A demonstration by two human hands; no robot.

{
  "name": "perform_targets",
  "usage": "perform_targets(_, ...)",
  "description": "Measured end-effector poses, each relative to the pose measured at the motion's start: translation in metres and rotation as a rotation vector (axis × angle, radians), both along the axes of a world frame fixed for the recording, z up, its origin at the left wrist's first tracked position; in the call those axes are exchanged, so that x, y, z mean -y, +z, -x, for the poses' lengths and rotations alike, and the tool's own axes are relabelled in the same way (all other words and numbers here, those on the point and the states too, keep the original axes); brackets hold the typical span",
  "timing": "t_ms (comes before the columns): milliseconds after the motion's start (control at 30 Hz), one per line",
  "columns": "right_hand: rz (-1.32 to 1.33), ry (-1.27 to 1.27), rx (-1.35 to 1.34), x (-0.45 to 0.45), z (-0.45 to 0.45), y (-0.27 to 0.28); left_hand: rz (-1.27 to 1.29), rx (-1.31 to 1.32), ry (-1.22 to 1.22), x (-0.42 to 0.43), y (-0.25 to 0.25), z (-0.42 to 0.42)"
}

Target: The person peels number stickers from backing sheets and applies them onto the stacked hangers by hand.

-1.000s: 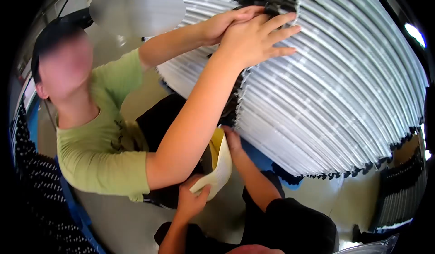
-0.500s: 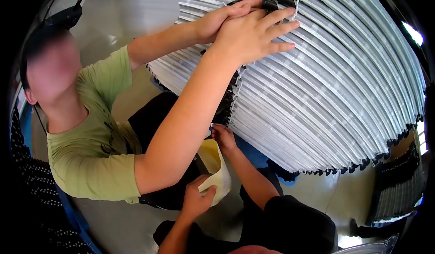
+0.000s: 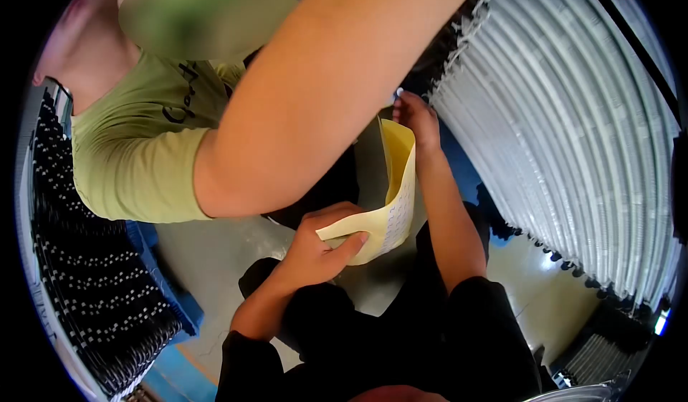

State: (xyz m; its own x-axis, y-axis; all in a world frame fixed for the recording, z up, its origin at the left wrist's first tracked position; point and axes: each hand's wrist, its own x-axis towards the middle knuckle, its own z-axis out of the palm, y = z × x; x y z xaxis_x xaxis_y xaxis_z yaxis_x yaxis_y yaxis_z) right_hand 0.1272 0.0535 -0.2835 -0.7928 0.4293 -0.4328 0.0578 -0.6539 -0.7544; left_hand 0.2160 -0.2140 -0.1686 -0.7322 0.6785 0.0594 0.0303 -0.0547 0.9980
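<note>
Legs (image 3: 322, 319) in dark clothing nearest, knees apart; bent posture appears to leave room between them for the handwork.

Left hand (image 3: 322, 255): thumb on top, fingers folded beneath, pinching the near edge of a yellow pouch (image 3: 380, 219). Pouch sits above and between the knees, tilted, its mouth gaping upward. Grip at one edge probably serves to steady it and keep the mouth from closing. Faint markings run along its outer side; not legible.

Right hand (image 3: 421, 121): raised just beside the pouch's far upper edge, fingers curled, seemingly pinching a small pale piece (image 3: 400, 92). Piece too small to identify; whether the hand also touches the pouch, cannot tell.

Co-worker's forearm (image 3: 308, 101) crosses above, reaching toward the upper right; that person's hands not visible, so their contact cannot be told. Green shirt (image 3: 143, 176) behind it.

Beyond, right: stack of pale ribbed lengths (image 3: 559, 115), lying side by side with dark ends roughly aligned, likely to keep them orderly. Blue material (image 3: 462, 162) shows below its edge. Far left: black rows with pale specks (image 3: 93, 259), beside a blue panel (image 3: 188, 312). Grey floor (image 3: 208, 269) between.
</note>
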Motion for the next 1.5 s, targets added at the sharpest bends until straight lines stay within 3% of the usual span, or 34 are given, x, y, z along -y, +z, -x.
perform_targets(100,-0.055,-0.030,0.081,0.013,0.006,-0.020,0.046,0.037,-0.001,0.012,0.005,-0.004)
perform_targets(233,-0.121,-0.150,0.209,0.028,0.009,-0.097,0.090,0.080,0.006,0.026,-0.013,-0.022)
perform_targets(467,-0.373,-0.250,0.166,-0.002,0.084,-0.211,0.179,0.111,-0.068,0.030,-0.008,-0.037)
perform_targets(533,-1.102,-0.447,0.281,-0.008,0.091,-0.241,0.260,0.161,-0.063,0.031,-0.007,-0.044)
perform_targets(667,-1.160,-0.628,0.372,-0.015,0.099,-0.233,0.170,0.170,-0.116,0.029,-0.006,-0.063)
perform_targets(733,-1.021,-0.676,0.530,-0.002,0.106,-0.220,0.224,0.193,-0.134,0.037,-0.006,-0.071)
perform_targets(867,-0.983,-0.613,0.594,0.018,0.117,-0.228,0.187,0.113,-0.209,0.058,-0.015,-0.082)
perform_targets(933,-1.050,-0.545,0.631,0.008,0.123,-0.231,0.235,0.133,-0.093,0.055,-0.008,-0.092)
perform_targets(1133,-1.060,-0.653,0.755,0.007,0.138,-0.235,0.245,0.113,-0.138,0.060,-0.009,-0.089)
perform_targets(1300,-1.109,-0.623,0.610,0.001,0.160,-0.241,0.313,0.025,-0.197,0.064,-0.027,-0.071)
perform_targets(1367,-1.012,-0.633,0.485,-0.001,0.168,-0.247,0.322,-0.051,-0.087,0.063,-0.041,-0.081)
perform_targets(1500,-1.061,-0.673,0.449,0.005,0.174,-0.239,0.341,-0.223,0.024,0.057,-0.043,-0.078)
